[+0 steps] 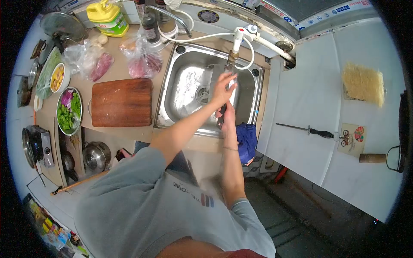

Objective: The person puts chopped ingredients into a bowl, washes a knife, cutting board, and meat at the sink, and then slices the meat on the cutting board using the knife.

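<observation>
Over the sink (160, 112), my right hand (229, 117) is closed around the black handle of a kitchen knife (221, 118). Its broad blade appears to extend up toward the faucet (238, 41), blending with the shiny basin and partly covered by my left hand. My left hand (223, 89) lies across the blade area just below the spout, with its fingers stretched out and slightly apart. Water seems to be running over the fingers. Whether the left fingertips press on the blade is hard to make out.
Left of the sink lie a wooden cutting board (121, 103), bagged meat (144, 64), a bowl of greens and purple onion (69, 111) and a yellow jug (107, 19). A sharpening steel (307, 130) and dried noodles (363, 84) rest on the right surface. A blue cloth (246, 142) hangs at the sink's front.
</observation>
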{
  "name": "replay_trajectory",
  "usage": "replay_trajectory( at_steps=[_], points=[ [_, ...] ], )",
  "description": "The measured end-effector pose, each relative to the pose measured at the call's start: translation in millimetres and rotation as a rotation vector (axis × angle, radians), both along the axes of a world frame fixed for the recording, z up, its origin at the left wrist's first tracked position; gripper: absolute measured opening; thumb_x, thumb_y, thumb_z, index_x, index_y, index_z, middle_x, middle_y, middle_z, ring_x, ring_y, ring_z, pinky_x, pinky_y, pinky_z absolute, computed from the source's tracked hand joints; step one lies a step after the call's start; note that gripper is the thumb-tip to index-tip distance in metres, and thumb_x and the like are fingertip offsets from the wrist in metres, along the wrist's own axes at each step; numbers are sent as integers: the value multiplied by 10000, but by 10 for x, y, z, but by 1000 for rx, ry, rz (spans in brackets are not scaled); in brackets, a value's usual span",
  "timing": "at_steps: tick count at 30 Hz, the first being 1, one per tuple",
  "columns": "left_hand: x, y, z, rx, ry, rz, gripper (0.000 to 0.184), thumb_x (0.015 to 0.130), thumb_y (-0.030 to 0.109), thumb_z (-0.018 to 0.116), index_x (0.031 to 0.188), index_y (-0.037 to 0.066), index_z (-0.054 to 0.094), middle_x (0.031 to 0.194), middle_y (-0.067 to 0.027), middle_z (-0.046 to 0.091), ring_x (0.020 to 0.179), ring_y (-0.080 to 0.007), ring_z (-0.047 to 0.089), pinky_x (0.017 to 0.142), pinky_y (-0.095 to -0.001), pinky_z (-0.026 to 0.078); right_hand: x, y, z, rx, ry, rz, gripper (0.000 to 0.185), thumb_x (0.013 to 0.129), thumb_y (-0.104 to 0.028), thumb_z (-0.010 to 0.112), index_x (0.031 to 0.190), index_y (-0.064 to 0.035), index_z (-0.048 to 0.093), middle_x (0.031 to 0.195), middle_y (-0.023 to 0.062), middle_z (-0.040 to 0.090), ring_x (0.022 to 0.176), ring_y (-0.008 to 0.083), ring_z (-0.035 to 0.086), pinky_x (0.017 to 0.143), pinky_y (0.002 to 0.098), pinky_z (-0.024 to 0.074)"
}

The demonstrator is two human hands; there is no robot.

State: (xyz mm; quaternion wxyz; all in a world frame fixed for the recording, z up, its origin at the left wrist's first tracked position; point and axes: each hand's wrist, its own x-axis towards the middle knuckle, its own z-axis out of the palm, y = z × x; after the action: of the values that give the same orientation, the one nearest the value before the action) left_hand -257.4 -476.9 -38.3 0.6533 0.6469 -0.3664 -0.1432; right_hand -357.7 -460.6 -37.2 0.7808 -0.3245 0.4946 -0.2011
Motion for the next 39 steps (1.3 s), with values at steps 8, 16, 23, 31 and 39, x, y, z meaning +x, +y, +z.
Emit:
replay_trajectory(
  at_steps=[8, 16, 23, 31, 39],
  points=[
    [23, -20, -199, 402, -340, -87, 581, 936, 295, 447, 1443, 74, 268, 1440, -149, 363, 1365, -317, 272, 1138, -443, 124, 43, 58, 264, -67, 48, 39, 294, 991, -306, 375, 837, -91, 503, 598, 11, 477, 425, 84, 404, 388, 245, 330],
    [144, 21, -159, 425, -405, -70, 480, 958, 330, 354, 1420, 200, 347, 1456, -139, 335, 1368, -333, 257, 1118, -491, 171, -13, 40, 330, -84, 35, 87, 334, 990, -384, 396, 846, -95, 482, 587, 13, 472, 406, 92, 393, 371, 246, 320],
    [342, 155, -320, 559, -485, -54, 463, 956, 303, 350, 1408, 202, 366, 1516, -111, 218, 1397, -303, 200, 1097, -593, 101, -101, -7, 333, -90, 82, 77, 352, 991, -402, 391, 826, -97, 455, 587, 21, 474, 405, 99, 391, 374, 253, 326],
    [869, 380, -517, 848, -51, 130, 290, 914, 289, 463, 1076, 89, 598, 1157, -177, 577, 1018, -374, 564, 788, -478, 475, -138, -265, 165, -854, 425, 348, 260, 943, -302, 532, 895, -72, 643, 553, 64, 509, 443, 146, 470, 452, 294, 401],
    [751, 506, -71, 486, -498, 210, 253, 761, 276, 668, 911, 73, 661, 1106, -119, 622, 1076, -314, 542, 866, -429, 427, 83, -226, 369, -1555, 783, 652, 264, 861, -346, 602, 1110, -283, 662, 670, 135, 603, 591, 313, 617, 534, 419, 496]
  ],
)
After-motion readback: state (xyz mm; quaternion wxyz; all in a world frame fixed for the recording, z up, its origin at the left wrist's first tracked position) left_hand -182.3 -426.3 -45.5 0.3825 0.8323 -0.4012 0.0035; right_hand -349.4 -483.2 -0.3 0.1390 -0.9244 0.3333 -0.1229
